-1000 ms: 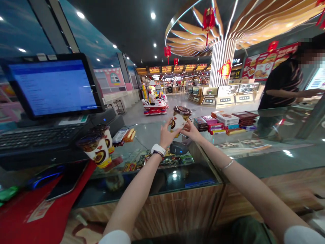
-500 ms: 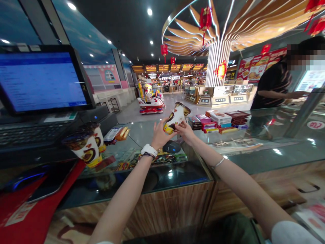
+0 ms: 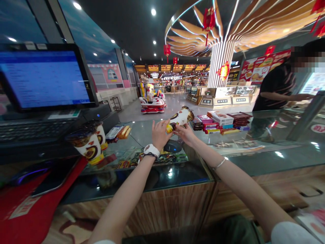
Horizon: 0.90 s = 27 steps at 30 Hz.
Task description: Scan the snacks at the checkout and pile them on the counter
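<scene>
A white snack cup (image 3: pixel 179 117) with brown and yellow print and a dark top is held above the glass counter, lying over on its side with its top toward the right. My left hand (image 3: pixel 161 135) grips its yellow bottom end, some fingertips raised. From below, my right hand (image 3: pixel 186 135) closes its fingers on the cup's underside. Under my hands a dark rounded device (image 3: pixel 172 146) with a blue light rests on the counter. Two similar cups stand at the left, the front one (image 3: pixel 90 149) partly covering the one behind (image 3: pixel 101 134).
A monitor (image 3: pixel 45 79) and keyboard (image 3: pixel 33 134) occupy the left, near a phone (image 3: pixel 56 179) on a red sheet (image 3: pixel 33 217). Stacked snack boxes (image 3: pixel 219 118) sit right of my hands. Wrapped snack bars (image 3: pixel 123 132) lie left. Across the counter stands another person (image 3: pixel 275 83).
The cup has tipped further over, from a slanted upright pose to nearly level, its top swinging right and down. My hands keep hold of it. The view has shifted slightly.
</scene>
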Motion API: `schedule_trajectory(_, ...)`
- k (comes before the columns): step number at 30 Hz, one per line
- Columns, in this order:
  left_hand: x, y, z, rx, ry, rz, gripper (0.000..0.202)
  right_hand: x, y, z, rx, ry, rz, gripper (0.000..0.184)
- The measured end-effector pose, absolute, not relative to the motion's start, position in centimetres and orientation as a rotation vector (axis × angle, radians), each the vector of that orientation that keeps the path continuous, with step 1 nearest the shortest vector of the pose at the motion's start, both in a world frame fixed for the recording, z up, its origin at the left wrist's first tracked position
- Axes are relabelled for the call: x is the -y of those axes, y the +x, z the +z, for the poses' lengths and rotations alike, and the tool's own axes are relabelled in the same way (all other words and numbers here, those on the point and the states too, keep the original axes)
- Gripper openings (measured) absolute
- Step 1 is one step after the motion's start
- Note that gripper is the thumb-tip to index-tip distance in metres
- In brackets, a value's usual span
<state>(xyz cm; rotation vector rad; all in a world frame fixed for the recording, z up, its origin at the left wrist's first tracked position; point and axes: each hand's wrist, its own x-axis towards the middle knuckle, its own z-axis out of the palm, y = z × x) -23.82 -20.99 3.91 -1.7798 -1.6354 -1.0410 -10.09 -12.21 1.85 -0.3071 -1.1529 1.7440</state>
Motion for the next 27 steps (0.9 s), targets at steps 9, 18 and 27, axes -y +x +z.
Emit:
schedule_trajectory(9, 21.3, -25.8, 5.0, 1.669, -1.732, -1.102, 0.05, 11.0, -7.1, 3.3, 1.857, -0.768, 0.649, 0.028)
schedule_trajectory(18, 21.6, -26.4, 5.0, 1.634, -1.81, -0.963, 0.048, 11.0, -6.1, 3.6, 2.013, -0.506, -0.127, 0.057)
schedule_trajectory(27, 21.5, -26.1, 4.5, 1.521, -1.932, -0.845, 0.051, 10.6, -6.8, 2.1, 2.123, -0.548, -0.249, 0.067)
